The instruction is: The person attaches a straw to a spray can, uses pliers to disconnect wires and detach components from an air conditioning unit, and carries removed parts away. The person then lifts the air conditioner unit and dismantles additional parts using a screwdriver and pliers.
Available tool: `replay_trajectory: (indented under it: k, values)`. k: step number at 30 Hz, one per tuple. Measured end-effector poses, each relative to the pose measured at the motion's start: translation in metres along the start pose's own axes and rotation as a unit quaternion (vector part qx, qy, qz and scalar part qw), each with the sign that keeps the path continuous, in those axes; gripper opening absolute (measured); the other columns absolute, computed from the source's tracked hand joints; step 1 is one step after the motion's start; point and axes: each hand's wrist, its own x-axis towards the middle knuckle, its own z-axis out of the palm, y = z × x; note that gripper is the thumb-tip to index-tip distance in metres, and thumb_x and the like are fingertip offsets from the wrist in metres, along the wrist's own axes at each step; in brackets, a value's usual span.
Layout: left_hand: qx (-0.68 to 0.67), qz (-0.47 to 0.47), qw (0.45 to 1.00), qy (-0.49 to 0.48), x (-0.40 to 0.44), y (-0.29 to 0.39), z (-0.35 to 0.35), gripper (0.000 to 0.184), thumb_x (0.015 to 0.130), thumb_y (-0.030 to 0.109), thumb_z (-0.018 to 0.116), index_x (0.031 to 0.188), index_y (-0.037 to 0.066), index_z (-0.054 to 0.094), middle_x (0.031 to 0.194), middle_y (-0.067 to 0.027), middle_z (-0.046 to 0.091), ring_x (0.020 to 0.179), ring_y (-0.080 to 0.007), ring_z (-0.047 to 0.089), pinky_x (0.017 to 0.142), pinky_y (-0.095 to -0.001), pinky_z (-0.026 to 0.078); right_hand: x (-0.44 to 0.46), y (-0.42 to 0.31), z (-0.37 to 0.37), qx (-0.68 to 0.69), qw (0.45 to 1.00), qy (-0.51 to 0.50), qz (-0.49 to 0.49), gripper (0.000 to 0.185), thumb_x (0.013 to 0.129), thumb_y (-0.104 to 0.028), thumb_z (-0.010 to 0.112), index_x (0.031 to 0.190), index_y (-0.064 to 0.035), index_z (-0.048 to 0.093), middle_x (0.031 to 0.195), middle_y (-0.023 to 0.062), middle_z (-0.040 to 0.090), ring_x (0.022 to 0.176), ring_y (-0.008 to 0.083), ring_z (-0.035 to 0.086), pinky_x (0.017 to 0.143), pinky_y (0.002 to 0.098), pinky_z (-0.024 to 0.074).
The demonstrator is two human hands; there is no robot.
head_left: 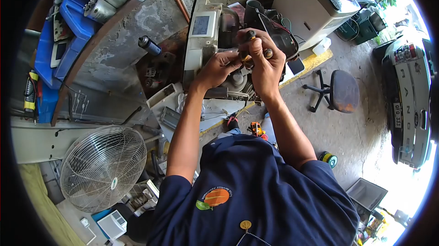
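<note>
Concrete workshop floor (pixel 366 141), worn and stained, runs right to a parked silver car (pixel 411 86) in bright daylight. Swivel chair (pixel 345 91), dark seat, stands on it, well apart from the bench side. Wearer in a navy shirt (pixel 279 177), both arms stretched forward over an opened appliance (pixel 194 58) with a grey display panel (pixel 201 25), wires and dark parts exposed. Right hand (pixel 267 67) closed around a hand tool (pixel 247 57), held just above the appliance; rounded ends jut beside the thumb and past the fingers, yellow showing between the hands. Exact tool type unclear. Left hand (pixel 219 68) right beside it, thumb and fingers drawn together near the tool's lower part; whether anything is pinched there, cannot tell. Dark cylindrical part (pixel 254 12) stands beyond the hands. Spray can (pixel 149 45), dark cap, lies tilted left of the appliance; two copper-coloured pipes (pixel 179 1) lean farther back. Upper left: blue plastic bin (pixel 75 15), metal canisters (pixel 100 9) near it. Lower left: large fan (pixel 103 168) with wire guard
</note>
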Motion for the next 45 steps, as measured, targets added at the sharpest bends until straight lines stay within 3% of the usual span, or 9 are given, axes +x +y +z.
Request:
replay_trajectory:
  k: [3,19,25,28,29,34,38,43,45]
  values:
    - [-0.001,0.021,1.000,0.015,0.000,0.014,0.005,0.009,0.098,0.002,0.063,0.098,-0.002,0.070,0.093,-0.0008,0.067,0.080,-0.0116,0.053,0.076,-0.0272,0.044,-0.004,0.002,0.000,-0.028,0.999,0.019,0.017,0.039,0.110,-0.027,0.058,0.090,0.0038,0.071,0.121,0.0105,0.071,0.085,0.0131,0.060,0.071,0.0232,0.0462]
    - [-0.001,0.022,1.000,0.009,0.004,0.000,0.002,0.013,0.098,0.003,0.062,0.103,-0.002,0.073,0.090,-0.0005,0.070,0.083,-0.0099,0.054,0.078,-0.0267,0.046,-0.008,0.015,0.035,-0.169,0.960,0.203,-0.089,0.037,0.109,-0.025,0.059,0.084,0.0001,0.066,0.113,0.0119,0.071,0.086,0.0121,0.059,0.068,0.0234,0.0456]
    - [-0.047,-0.003,0.998,0.032,-0.001,-0.006,0.000,0.015,0.100,0.004,0.062,0.107,0.000,0.074,0.093,0.0015,0.070,0.085,-0.0079,0.054,0.078,-0.0261,0.045,0.030,0.027,-0.005,0.038,0.996,-0.030,0.078,0.037,0.108,-0.030,0.061,0.087,0.0007,0.067,0.099,0.0132,0.071,0.077,0.0132,0.058,0.069,0.0242,0.0455]
    - [-0.052,0.017,0.998,0.036,0.001,-0.008,0.002,0.017,0.101,0.004,0.062,0.112,0.002,0.075,0.096,0.0023,0.071,0.086,-0.0072,0.054,0.080,-0.0256,0.045,0.067,0.039,-0.035,0.283,0.903,-0.311,0.089,0.035,0.107,-0.030,0.063,0.100,0.0037,0.072,0.077,0.0089,0.069,0.061,0.0125,0.053,0.058,0.0263,0.0430]
    - [-0.051,0.020,0.998,0.035,0.003,-0.003,0.001,0.017,0.101,0.004,0.062,0.112,0.002,0.075,0.096,0.0023,0.071,0.086,-0.0072,0.054,0.080,-0.0256,0.045,0.068,0.037,-0.035,0.282,0.903,-0.312,0.086,0.035,0.107,-0.030,0.063,0.100,0.0037,0.072,0.077,0.0089,0.069,0.061,0.0125,0.053,0.058,0.0263,0.0430]
    - [0.002,0.060,0.998,0.027,-0.002,0.014,0.004,0.019,0.101,0.005,0.063,0.115,0.002,0.074,0.099,0.0030,0.071,0.088,-0.0072,0.055,0.082,-0.0253,0.045,0.038,0.018,-0.030,0.127,0.965,-0.197,0.121,0.037,0.106,-0.033,0.065,0.105,0.0031,0.073,0.083,0.0071,0.071,0.067,0.0107,0.054,0.062,0.0247,0.0444]
    - [-0.046,0.009,0.998,0.031,-0.003,0.010,0.001,0.019,0.101,0.006,0.062,0.116,0.002,0.074,0.101,0.0027,0.071,0.089,-0.0081,0.055,0.084,-0.0250,0.044,0.024,0.000,-0.010,0.016,0.992,-0.116,0.047,0.045,0.109,-0.035,0.058,0.085,0.0013,0.066,0.105,0.0135,0.071,0.083,0.0152,0.060,0.075,0.0256,0.0472]
    - [0.024,-0.008,0.999,0.031,-0.002,0.009,0.000,0.019,0.101,0.006,0.062,0.116,0.001,0.074,0.100,0.0024,0.071,0.088,-0.0088,0.056,0.084,-0.0251,0.044,0.014,0.010,0.000,0.034,0.999,-0.042,-0.003,0.036,0.106,-0.033,0.067,0.110,0.0028,0.072,0.090,0.0047,0.070,0.074,0.0099,0.055,0.067,0.0234,0.0444]
    - [0.021,-0.002,0.999,0.030,-0.002,0.009,0.000,0.019,0.101,0.006,0.062,0.116,0.001,0.074,0.100,0.0024,0.071,0.088,-0.0088,0.055,0.083,-0.0250,0.044,0.012,0.007,0.002,0.016,0.999,-0.036,0.001,0.038,0.106,-0.034,0.065,0.102,0.0028,0.070,0.093,0.0065,0.071,0.075,0.0110,0.056,0.069,0.0240,0.0449]
